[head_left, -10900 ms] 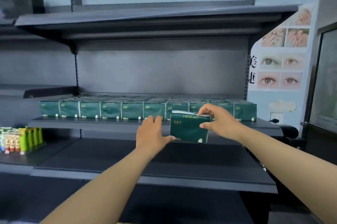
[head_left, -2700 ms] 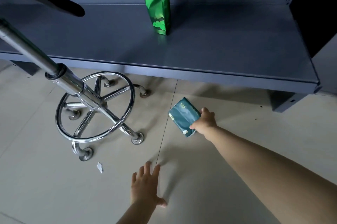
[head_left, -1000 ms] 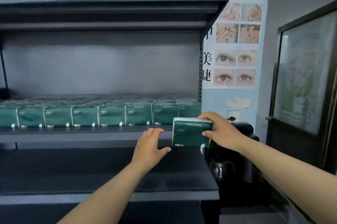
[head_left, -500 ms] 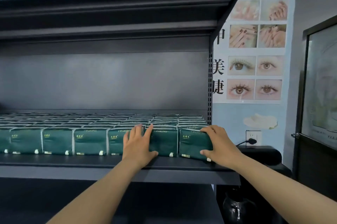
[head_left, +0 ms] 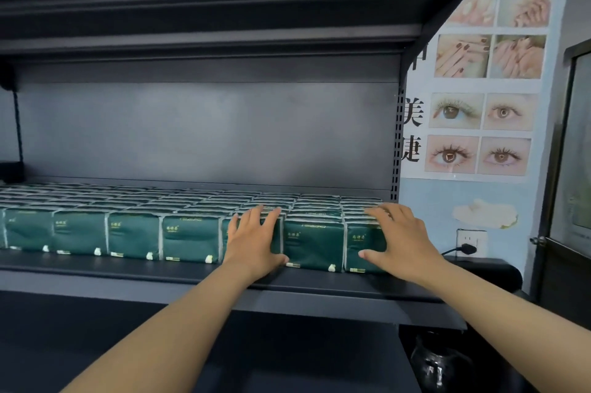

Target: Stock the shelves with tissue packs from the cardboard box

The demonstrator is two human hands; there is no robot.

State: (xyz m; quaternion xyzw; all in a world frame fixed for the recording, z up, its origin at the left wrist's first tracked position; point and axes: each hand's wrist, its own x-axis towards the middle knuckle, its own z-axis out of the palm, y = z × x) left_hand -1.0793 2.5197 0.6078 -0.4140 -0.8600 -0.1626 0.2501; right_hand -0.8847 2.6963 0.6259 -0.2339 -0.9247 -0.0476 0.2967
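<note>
A: The dark metal shelf [head_left: 319, 288] carries a full front row of green tissue packs [head_left: 188, 237], with further rows packed behind it up to the back panel. What can go wrong from here?

B: The front row stands close to the shelf's front lip. If the person pushes unevenly, one pack may skew or tip forward and drop over the edge. The packs look soft, so a hard press may also dent a face or buckle the row sideways.

A: And the hands?

B: Both are spread flat, holding nothing. The left hand [head_left: 254, 240] presses its straight fingers against the face of one front pack. The right hand [head_left: 401, 242] lies on the end pack [head_left: 359, 247] at the row's right end, fingers over its top edge, thumb low on its face.

A: Which way does that end pack point?

B: Its printed face points outward, toward the person. It stands upright on a long edge, its long axis running left to right along the shelf, in line with the neighbouring pack [head_left: 313, 245] it touches. The cardboard box is not in view.
</note>
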